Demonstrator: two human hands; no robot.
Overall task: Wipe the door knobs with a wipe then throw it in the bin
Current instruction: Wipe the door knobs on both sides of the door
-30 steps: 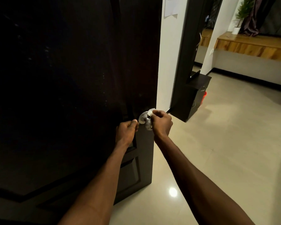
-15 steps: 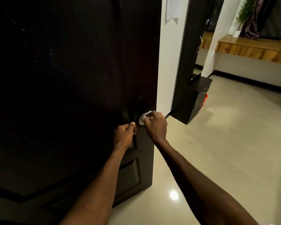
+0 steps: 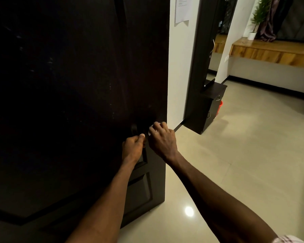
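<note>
A tall dark door [image 3: 77,102] fills the left half of the view. My right hand [image 3: 162,140] is cupped over the door knob near the door's free edge, and the knob is hidden under it. A sliver of white wipe [image 3: 150,129] shows between the fingers of that hand. My left hand [image 3: 132,148] is closed in a fist just left of it, against the door face; what it holds is hidden. No bin is identifiable.
A white wall [image 3: 176,71] with a paper notice [image 3: 182,9] stands behind the door's edge. A dark cabinet [image 3: 207,106] sits beside a second dark door frame. A wooden ledge [image 3: 270,51] with a potted plant [image 3: 256,18] runs along the far right. The floor [image 3: 244,163] is glossy pale tile.
My right hand has rolled over the knob, covering the silver knob and most of the wipe that showed one second ago. My left hand stayed beside it.
</note>
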